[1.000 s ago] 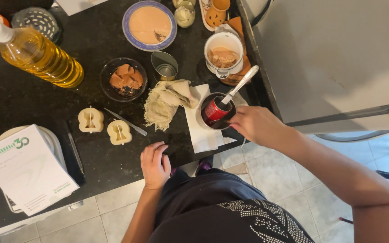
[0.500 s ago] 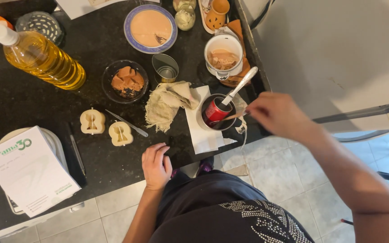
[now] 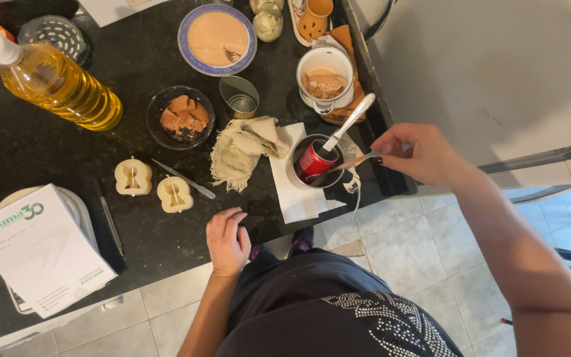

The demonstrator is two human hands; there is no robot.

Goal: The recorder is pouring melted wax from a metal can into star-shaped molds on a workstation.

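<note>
Nearest the body, the left hand rests on the edge of the dark worktop, fingers loosely curled and holding nothing; it sits where it sat a second ago.

At about three o'clock from it, the right hand has changed most. A second ago it was closed round the rim of the small dark pot; now it has drawn off to the pot's three o'clock side, clear of the rim, and its fingertips pinch the end of a thin stick whose far end dips into the pot. The pot stands on a white paper sheet near the worktop's edge, with a red can inside it and a white-handled utensil leaning out toward one o'clock. Judging by the shift from gripping the pot to holding the stick, the work has passed from steadying to stirring or probing what is inside.

Left of the pot lies a bunched pale cloth, then a knife and two cream moulded pieces. Farther off stand an open tin, a dark bowl of brown chunks, a white mug, a blue-rimmed plate and, at ten o'clock, an oil bottle.
</note>
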